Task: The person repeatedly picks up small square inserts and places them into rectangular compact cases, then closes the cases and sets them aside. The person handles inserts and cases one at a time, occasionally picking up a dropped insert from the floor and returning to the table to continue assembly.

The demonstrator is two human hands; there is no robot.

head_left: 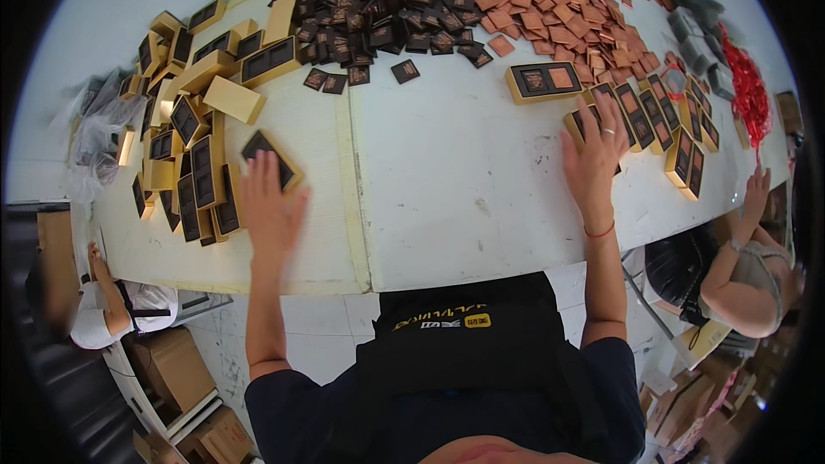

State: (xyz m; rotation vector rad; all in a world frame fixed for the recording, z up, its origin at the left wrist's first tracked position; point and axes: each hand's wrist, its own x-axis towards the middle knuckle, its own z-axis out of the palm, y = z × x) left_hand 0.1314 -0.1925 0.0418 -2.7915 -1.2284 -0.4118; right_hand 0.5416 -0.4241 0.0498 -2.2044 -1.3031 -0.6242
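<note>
While the left hand (273,206) is lying over a gold box (288,171) at the left, fingers extended and unclenched, the right hand (593,155) is holding loosely spread fingers over the right-hand boxes (637,117) (contact, I cannot tell). Careful handling is probably calling for gripping the gold sides, sparing the dark insert (261,143).

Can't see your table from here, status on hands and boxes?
Left hand at a gold box, contact unclear. Right hand open over right-side boxes. Black squares and copper squares heaped beyond both hands.
</note>
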